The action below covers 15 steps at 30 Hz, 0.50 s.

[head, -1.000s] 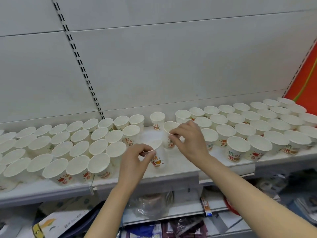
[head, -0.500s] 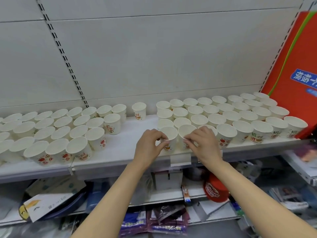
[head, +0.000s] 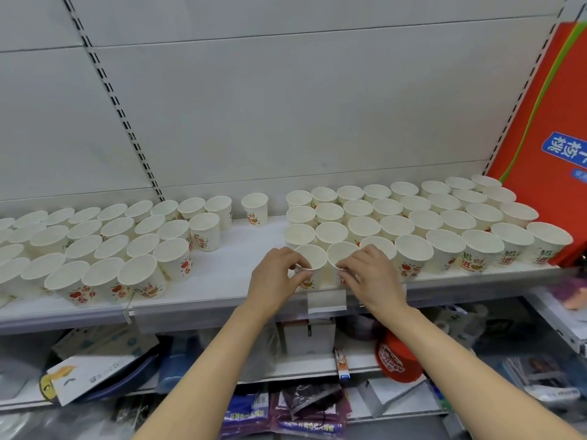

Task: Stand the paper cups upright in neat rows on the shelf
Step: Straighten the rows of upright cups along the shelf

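Observation:
White paper cups with red and orange prints stand upright on a white shelf. A block of several rows fills the right side, another block fills the left, and one lone cup stands at the back of the gap between them. My left hand pinches the rim of a cup at the front left corner of the right block. Beside it, my right hand grips the neighbouring cup. Both cups stand on the shelf near its front edge.
A red carton leans against the back wall at the shelf's right end. A price-tag holder hangs on the front rail. Below, a lower shelf holds a red cap, boxes and bagged goods.
Both hands carried their cups from the middle gap to the front left corner of the right block and set them down side by side. The view shifted right.

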Each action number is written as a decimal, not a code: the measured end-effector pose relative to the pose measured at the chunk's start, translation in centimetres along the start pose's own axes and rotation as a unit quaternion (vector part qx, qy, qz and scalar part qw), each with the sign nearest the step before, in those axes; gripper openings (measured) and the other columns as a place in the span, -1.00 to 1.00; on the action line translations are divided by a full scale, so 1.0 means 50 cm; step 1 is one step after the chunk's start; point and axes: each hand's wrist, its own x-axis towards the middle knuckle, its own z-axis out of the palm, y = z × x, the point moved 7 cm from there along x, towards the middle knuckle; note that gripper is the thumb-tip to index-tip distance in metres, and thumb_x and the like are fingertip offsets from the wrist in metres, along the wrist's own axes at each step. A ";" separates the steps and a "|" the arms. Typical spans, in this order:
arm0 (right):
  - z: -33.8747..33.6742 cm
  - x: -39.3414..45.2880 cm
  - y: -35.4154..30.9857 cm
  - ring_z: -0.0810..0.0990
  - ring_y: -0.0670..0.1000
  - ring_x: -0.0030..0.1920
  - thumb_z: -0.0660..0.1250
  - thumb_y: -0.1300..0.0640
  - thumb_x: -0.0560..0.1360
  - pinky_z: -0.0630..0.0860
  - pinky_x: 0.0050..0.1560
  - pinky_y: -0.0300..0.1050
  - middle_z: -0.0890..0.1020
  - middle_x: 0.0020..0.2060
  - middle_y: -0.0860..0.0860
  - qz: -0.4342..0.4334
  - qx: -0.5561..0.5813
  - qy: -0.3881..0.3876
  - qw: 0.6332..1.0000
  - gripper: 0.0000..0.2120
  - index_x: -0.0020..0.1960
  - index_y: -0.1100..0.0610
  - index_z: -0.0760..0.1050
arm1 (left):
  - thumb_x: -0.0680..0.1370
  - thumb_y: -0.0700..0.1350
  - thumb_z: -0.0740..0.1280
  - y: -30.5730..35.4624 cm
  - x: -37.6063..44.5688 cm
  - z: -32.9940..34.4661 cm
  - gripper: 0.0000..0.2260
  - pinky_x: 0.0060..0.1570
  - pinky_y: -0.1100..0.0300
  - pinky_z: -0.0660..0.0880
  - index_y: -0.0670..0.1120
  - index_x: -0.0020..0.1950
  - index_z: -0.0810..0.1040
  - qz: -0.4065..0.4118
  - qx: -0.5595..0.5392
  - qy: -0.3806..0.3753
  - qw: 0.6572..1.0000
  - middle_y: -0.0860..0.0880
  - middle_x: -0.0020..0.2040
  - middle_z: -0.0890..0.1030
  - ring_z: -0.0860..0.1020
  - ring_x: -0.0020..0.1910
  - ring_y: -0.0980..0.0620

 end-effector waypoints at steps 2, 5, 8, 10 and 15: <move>-0.001 -0.002 0.000 0.46 0.07 -0.17 0.42 0.06 0.40 0.47 -0.21 -0.01 0.60 -0.25 -0.06 -0.007 0.003 0.007 1.000 -0.89 -0.11 0.08 0.61 | 0.47 0.08 0.44 0.001 -0.004 0.000 -0.92 -0.12 0.21 0.43 0.16 -0.07 0.60 0.001 -0.009 0.002 1.000 0.21 -0.06 0.55 0.45 -0.08 0.21; -0.017 0.007 -0.011 0.47 0.05 -0.15 0.38 0.01 0.44 0.43 -0.17 -0.10 0.62 -0.20 -0.06 -0.025 0.010 0.043 0.999 -0.82 -0.05 0.09 0.62 | 0.44 0.13 0.45 0.003 -0.013 -0.022 -0.79 -0.15 0.29 0.45 0.19 0.04 0.58 0.002 -0.024 0.023 0.999 0.25 0.07 0.50 0.50 -0.16 0.22; -0.027 0.033 -0.030 0.48 0.06 -0.15 0.36 0.03 0.47 0.41 -0.16 -0.11 0.62 -0.20 -0.05 -0.048 0.015 0.071 0.996 -0.85 -0.07 0.10 0.62 | 0.47 0.15 0.41 -0.019 -0.016 -0.065 -0.80 -0.15 0.29 0.47 0.20 0.08 0.57 -0.018 0.008 0.054 0.998 0.27 0.10 0.49 0.52 -0.19 0.21; -0.020 0.058 -0.040 0.48 0.06 -0.15 0.35 0.05 0.47 0.39 -0.16 -0.12 0.61 -0.23 -0.05 -0.053 0.013 0.077 0.996 -0.87 -0.10 0.10 0.63 | 0.51 0.13 0.38 -0.053 -0.012 -0.097 -0.83 -0.15 0.25 0.49 0.19 0.09 0.58 -0.046 0.037 0.073 0.996 0.25 0.09 0.51 0.52 -0.21 0.22; 0.028 0.137 -0.079 0.48 0.07 -0.20 0.37 0.12 0.47 0.39 -0.21 -0.08 0.61 -0.28 -0.05 -0.083 0.002 0.078 0.993 -0.92 -0.18 0.09 0.61 | 0.54 0.06 0.35 -0.161 0.034 -0.185 -0.90 -0.24 0.20 0.40 0.16 0.04 0.61 -0.099 0.103 0.101 0.985 0.19 -0.03 0.58 0.50 -0.19 0.19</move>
